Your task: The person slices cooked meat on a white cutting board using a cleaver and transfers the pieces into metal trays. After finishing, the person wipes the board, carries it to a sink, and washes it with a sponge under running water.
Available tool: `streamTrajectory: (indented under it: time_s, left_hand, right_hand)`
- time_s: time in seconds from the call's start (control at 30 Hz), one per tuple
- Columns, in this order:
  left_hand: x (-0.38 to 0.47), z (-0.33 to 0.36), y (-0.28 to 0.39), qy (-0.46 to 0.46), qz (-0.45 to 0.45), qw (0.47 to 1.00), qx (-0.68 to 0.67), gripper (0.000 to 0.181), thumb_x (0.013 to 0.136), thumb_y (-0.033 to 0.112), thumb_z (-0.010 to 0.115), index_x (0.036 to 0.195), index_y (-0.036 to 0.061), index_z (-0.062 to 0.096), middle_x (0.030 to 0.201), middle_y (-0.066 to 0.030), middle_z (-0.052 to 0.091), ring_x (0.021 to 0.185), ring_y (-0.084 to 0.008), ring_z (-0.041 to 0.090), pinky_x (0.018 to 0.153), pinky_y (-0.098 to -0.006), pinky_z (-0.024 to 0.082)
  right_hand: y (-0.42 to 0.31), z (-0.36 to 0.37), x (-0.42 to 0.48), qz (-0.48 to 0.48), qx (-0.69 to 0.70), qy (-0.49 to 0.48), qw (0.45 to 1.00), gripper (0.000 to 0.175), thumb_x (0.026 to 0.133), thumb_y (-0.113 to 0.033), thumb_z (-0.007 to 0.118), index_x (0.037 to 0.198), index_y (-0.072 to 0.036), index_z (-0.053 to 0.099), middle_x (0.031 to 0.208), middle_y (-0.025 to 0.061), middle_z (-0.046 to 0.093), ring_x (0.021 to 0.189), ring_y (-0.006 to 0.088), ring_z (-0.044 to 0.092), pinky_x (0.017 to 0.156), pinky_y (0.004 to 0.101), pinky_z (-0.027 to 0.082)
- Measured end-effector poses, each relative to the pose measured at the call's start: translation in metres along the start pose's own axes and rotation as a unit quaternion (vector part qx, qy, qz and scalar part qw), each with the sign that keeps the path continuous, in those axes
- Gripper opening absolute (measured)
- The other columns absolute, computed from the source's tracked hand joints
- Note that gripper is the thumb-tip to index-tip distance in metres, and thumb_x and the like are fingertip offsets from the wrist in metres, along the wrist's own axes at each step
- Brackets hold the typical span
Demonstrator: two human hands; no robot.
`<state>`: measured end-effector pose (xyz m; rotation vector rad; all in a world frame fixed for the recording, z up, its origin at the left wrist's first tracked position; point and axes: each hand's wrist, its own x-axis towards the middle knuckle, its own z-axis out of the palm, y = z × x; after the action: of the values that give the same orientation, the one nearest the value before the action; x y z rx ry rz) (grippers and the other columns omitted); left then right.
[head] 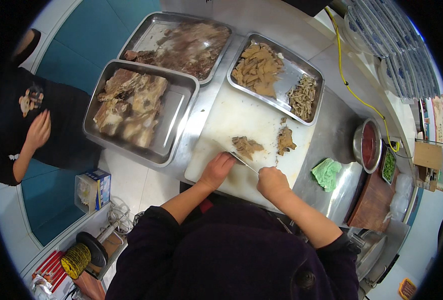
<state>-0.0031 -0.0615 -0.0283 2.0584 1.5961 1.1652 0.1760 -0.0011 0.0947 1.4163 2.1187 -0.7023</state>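
Note:
My right hand (274, 183) grips the handle of a knife, whose thin blade (247, 162) slants up and left over the white cutting board (221, 112). My left hand (217, 170) is on the board beside the blade's far end, fingers bent downward. Whether it holds a piece of food under the fingers is hidden. Just beyond the blade lies a small heap of sliced brown meat (247, 147). Farther right on the board is an irregular brown meat piece (286, 140), with crumbs around it.
A steel tray (287, 71) of brown slices and thin strips overlaps the board's far edge. Left stand a steel tray of large meat chunks (133, 105) and another with dark meat (195, 48). Right are a green cloth (326, 174) and a metal bowl (368, 146). A person (56, 108) stands left.

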Motion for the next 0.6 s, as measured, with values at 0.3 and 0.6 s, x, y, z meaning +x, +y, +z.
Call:
streamTrajectory:
  time_s: [0.3,0.6]
  left_hand:
    - [-0.003,0.004,-0.003,0.017,0.020,0.999,0.038,0.027,0.072,0.001,0.063,0.098,0.0014,0.062,0.103,-0.0118,0.060,0.095,-0.0284,0.060,0.077,-0.0345,0.053]
    - [-0.001,-0.001,0.001,-0.010,-0.012,1.000,0.005,0.020,0.077,0.002,0.066,0.096,0.0021,0.064,0.098,-0.0117,0.062,0.092,-0.0301,0.061,0.075,-0.0371,0.053]
  right_hand:
    - [-0.021,0.002,0.045,-0.103,0.071,0.117,0.985,0.013,0.074,-0.010,0.061,0.075,0.001,0.068,0.080,0.0239,0.066,0.077,0.0392,0.066,0.072,0.0459,0.055]
    - [-0.001,-0.011,0.003,-0.004,0.010,-0.012,1.000,0.015,0.074,-0.007,0.060,0.081,0.004,0.068,0.085,0.0253,0.067,0.081,0.0389,0.067,0.075,0.0449,0.055]
